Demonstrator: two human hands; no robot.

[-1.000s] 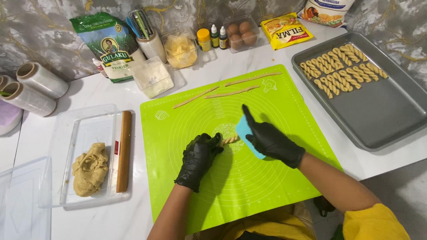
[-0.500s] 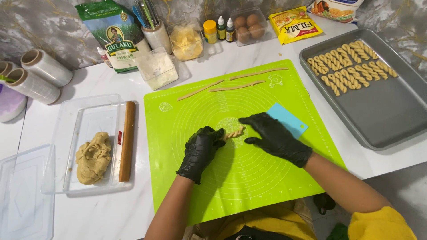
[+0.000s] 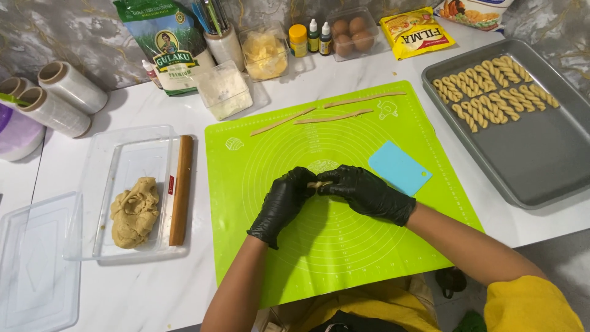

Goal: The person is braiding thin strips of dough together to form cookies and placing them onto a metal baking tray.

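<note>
Single head cam, steep look-down from above the person, close range. Green silicone mat (image 3: 344, 203) centred, baking tray (image 3: 541, 154) at 2 o'clock, wall at 12.

Beyond the left grip (image 3: 284, 203), up-left at the bench's back, stands a green-and-white bag (image 3: 169, 46). Beyond the right grip (image 3: 367, 193), a flat yellow pouch (image 3: 416, 34); farther right, a white packet (image 3: 474, 12).
</note>
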